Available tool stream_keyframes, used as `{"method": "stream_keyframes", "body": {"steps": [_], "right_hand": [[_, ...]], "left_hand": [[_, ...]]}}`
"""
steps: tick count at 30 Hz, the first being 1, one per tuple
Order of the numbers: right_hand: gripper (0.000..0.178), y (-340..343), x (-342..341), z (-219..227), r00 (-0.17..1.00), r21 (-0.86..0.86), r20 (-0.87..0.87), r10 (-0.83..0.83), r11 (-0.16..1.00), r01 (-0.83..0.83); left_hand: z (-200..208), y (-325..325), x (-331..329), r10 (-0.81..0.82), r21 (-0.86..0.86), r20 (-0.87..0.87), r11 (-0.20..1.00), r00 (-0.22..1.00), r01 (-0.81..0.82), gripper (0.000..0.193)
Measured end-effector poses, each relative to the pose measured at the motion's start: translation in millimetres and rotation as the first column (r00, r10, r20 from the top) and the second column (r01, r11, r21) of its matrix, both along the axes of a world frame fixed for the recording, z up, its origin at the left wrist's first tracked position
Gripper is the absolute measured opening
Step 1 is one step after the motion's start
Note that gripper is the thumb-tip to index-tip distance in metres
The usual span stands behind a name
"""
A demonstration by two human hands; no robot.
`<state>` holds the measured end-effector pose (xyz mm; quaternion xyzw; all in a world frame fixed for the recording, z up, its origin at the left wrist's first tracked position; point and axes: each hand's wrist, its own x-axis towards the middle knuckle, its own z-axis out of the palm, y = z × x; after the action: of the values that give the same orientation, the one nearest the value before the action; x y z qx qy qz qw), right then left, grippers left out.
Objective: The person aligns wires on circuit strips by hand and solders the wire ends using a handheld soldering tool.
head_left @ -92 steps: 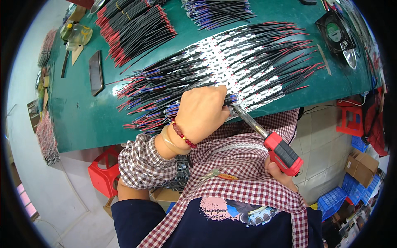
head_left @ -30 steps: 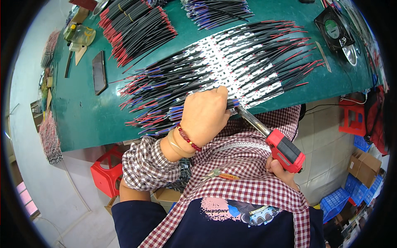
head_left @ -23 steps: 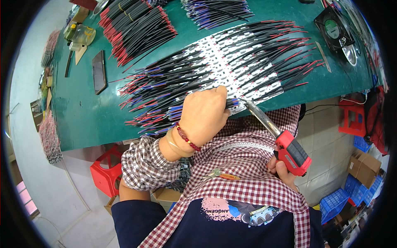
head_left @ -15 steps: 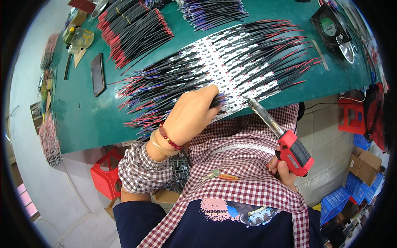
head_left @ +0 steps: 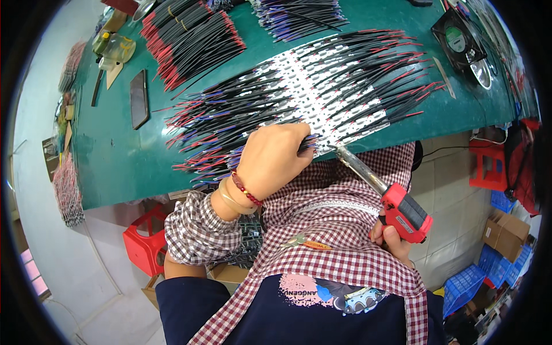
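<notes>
My left hand [head_left: 276,150] is closed around a small bundle of black wires [head_left: 309,143] with blue ends at the near edge of a white circuit board panel [head_left: 315,119]. My right hand [head_left: 393,239] grips the red handle of a soldering iron [head_left: 405,213]. The iron's metal tip points up and left, at the panel's near edge just right of the wire ends; whether it touches the board I cannot tell. Rows of black wires with red ends [head_left: 397,95] stick out from the panel's right side. More black wires with red and blue ends [head_left: 213,123] fan out on its left.
On the green table [head_left: 123,167] lie bundles of red-ended wires [head_left: 195,43], blue-ended wires [head_left: 296,17] and a phone [head_left: 139,99]. A yellowish bottle [head_left: 119,50] stands at the far left, a black fan [head_left: 457,37] at the far right. Red stools [head_left: 144,244] sit below.
The soldering iron's tip has shifted slightly down and left, toward the wire ends. My left hand has moved slightly right and nearer to me, still holding the wires.
</notes>
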<state>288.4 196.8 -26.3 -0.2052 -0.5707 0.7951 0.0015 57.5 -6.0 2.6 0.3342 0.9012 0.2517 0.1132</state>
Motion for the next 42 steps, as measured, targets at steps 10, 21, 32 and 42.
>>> {"method": "stream_keyframes", "body": {"steps": [10, 21, 32, 42], "right_hand": [[0.012, 3, -3, -8, 0.99, 0.083, 0.035, 0.134, 0.987, -0.136], [0.011, 2, 0, -12, 0.987, 0.147, 0.018, 0.158, 0.976, -0.159], [0.01, 3, -2, -10, 0.988, 0.13, -0.001, 0.152, 0.98, -0.151], [0.008, 5, -2, -11, 0.981, 0.163, 0.036, 0.191, 0.967, -0.194]], "left_hand": [[1, 10, 5, -0.006, -0.096, -0.079, 0.995, 0.997, -0.001, 0.019], [-1, 12, 4, -0.001, -0.146, -0.05, 0.989, 0.999, -0.006, 0.022], [-6, 6, 2, -0.033, -0.06, -0.003, 0.998, 0.999, 0.033, 0.022], [-6, 9, 3, 0.004, -0.066, -0.029, 0.998, 1.0, -0.006, 0.022]]}}
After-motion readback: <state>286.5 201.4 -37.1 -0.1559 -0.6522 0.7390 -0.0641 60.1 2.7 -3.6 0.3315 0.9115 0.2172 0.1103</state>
